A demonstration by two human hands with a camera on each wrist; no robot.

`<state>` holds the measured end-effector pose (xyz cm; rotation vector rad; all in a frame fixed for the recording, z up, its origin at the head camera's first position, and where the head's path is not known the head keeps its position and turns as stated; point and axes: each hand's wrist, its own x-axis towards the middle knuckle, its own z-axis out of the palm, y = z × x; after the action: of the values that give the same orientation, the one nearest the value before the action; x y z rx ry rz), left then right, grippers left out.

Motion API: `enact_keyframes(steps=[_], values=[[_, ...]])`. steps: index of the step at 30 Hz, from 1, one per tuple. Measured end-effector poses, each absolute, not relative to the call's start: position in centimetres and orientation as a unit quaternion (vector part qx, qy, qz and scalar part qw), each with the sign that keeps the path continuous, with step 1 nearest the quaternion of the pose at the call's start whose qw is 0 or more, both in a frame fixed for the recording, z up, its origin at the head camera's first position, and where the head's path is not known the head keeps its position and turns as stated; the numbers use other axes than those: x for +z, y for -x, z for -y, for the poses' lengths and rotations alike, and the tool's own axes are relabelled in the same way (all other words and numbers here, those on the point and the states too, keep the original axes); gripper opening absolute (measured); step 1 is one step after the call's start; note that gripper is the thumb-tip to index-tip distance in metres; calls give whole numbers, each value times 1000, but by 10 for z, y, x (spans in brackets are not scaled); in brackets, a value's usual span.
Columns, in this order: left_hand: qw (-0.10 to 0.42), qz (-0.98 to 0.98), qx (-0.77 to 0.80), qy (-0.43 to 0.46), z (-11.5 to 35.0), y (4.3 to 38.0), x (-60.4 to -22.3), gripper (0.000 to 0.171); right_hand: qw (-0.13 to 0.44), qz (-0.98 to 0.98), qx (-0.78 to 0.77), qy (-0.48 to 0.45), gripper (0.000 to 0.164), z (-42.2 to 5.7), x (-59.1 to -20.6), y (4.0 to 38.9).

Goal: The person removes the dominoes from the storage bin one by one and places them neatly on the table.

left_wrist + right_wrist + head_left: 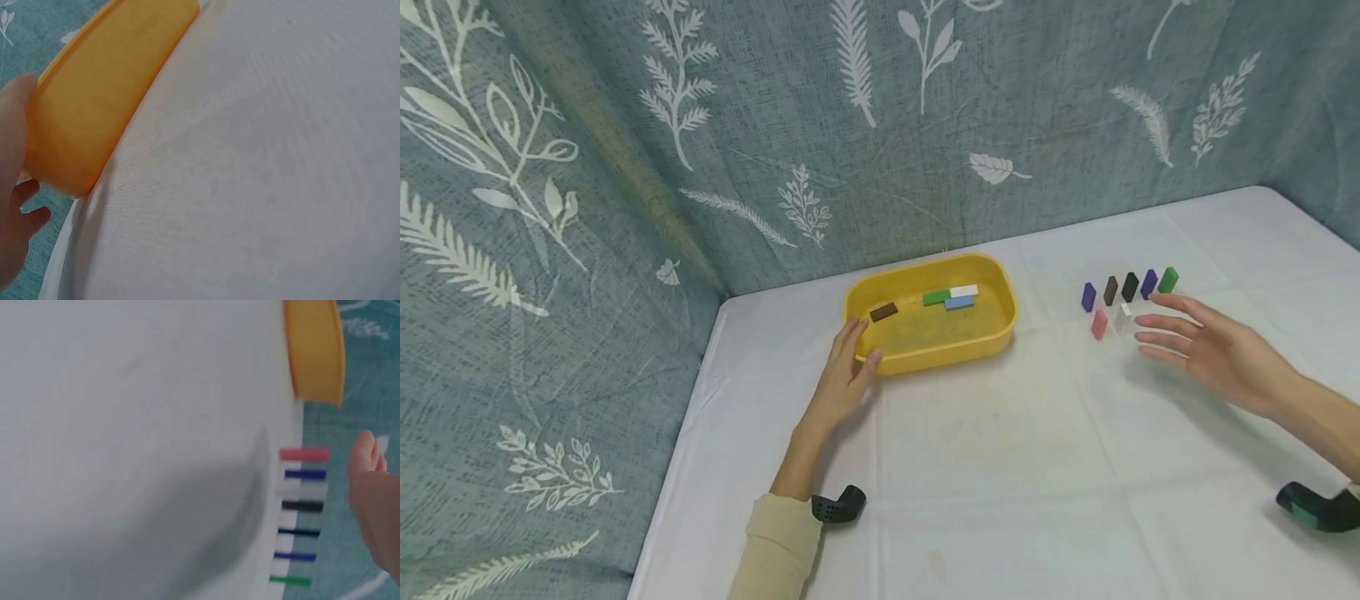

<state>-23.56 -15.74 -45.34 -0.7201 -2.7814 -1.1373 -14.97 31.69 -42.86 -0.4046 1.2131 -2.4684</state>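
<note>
My left hand [842,379] rests at the near left corner of a yellow tray [936,360], its fingers and thumb spread at the rim. In the left wrist view the thumb lies against the wall of the tray [94,106]. Inside the tray lie a brown block [883,312], a green block [936,297], a white block [964,291] and a blue block [959,302]. My right hand [1232,354] hovers with fingers extended and nothing held, close to a standing white block [1123,319]. Beside that stands a pink block [1099,324].
Behind the pink and white blocks, a row stands upright: purple [1088,297], brown [1110,291], black [1130,287], a second purple [1148,284] and green [1168,280]. A white cloth covers the table [1000,483]. A patterned curtain [760,125] hangs along its back and left edges.
</note>
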Motion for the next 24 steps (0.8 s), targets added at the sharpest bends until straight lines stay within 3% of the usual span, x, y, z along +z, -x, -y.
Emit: enact_keyframes(steps=[4, 12, 19, 24], values=[[29, 900, -370, 228, 163, 234, -451, 62, 227, -305, -912, 156, 44, -289, -415, 159], [34, 895, -382, 228, 169, 233, -450, 61, 230, -315, -918, 73, 39, -228, -392, 191], [35, 897, -376, 230, 166, 232, -454, 61, 224, -357, -907, 20, 67, -176, -383, 222], [37, 893, -381, 236, 163, 232, -452, 61, 223, -401, -889, 17, 72, -146, -378, 242]])
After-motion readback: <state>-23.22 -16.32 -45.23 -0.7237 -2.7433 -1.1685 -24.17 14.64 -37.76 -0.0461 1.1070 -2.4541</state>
